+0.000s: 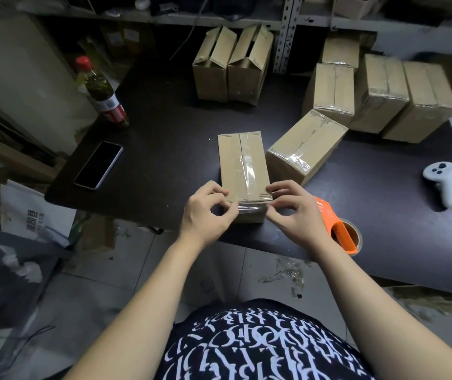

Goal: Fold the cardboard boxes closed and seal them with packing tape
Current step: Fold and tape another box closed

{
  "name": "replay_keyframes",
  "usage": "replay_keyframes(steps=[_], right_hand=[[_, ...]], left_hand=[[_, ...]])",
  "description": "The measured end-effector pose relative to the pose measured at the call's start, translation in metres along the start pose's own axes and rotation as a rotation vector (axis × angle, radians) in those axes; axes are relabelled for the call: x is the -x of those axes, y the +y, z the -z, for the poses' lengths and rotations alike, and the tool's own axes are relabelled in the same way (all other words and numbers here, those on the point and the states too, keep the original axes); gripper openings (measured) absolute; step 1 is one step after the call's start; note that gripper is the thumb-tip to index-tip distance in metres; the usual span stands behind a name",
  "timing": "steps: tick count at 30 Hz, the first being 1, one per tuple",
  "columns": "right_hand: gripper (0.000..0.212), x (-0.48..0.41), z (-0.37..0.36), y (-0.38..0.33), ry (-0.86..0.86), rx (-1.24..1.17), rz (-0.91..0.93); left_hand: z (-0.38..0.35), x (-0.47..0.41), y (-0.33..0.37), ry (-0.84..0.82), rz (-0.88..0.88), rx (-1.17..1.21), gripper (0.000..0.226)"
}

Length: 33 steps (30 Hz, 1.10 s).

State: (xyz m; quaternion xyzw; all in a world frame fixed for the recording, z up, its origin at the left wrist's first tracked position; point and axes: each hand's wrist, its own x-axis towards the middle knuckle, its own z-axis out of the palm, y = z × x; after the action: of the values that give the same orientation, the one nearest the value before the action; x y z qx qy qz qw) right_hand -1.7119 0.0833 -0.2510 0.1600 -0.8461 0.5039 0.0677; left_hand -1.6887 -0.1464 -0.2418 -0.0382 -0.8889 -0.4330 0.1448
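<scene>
Hands both at the near end of the box (242, 163), which sits at the near edge of the table (164, 149), roughly mid-way along it. Flaps are down, and a clear tape strip (250, 167) runs along the top seam and over the near face. L hand (208, 212): fingers curled, thumb and forefinger pinching the tape at the box's near-left corner. R hand (293, 215): same pinch at the near-right corner.

Orange tape dispenser (337, 231) lies just behind the R wrist, right at the near edge. A sealed box (304, 148) lies at an angle just beside the worked one, on its right. More taped boxes (381, 94) are bunched twd the far right corner. Two untaped boxes (230, 67) stand side by side at the far edge, flaps up. On the left side are a phone (98, 165), face up, and a red-capped bottle (101, 91) upright near the far left corner. White controller (443, 182) lies by the right edge.
</scene>
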Motion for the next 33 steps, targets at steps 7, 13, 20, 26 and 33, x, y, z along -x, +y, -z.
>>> replay_keyframes(steps=[7,13,20,26,33], right_hand=[[0.027,-0.010,-0.009,0.007,0.090,0.022,0.014],[0.046,-0.013,-0.004,0.006,0.075,-0.041,0.023],[0.058,-0.017,-0.007,0.018,0.016,-0.079,-0.112],[0.063,-0.036,-0.023,0.009,-0.012,-0.039,-0.188],[0.059,-0.060,-0.027,0.010,0.065,-0.130,-0.327]], left_hand=[[-0.011,0.003,-0.006,0.069,0.005,-0.003,0.031],[-0.013,0.002,-0.006,0.072,-0.056,-0.040,0.027],[-0.013,-0.002,-0.009,0.015,0.113,0.024,0.053],[-0.010,-0.021,-0.008,0.013,0.290,0.079,0.052],[-0.011,-0.066,-0.010,-0.082,0.327,0.155,0.049]])
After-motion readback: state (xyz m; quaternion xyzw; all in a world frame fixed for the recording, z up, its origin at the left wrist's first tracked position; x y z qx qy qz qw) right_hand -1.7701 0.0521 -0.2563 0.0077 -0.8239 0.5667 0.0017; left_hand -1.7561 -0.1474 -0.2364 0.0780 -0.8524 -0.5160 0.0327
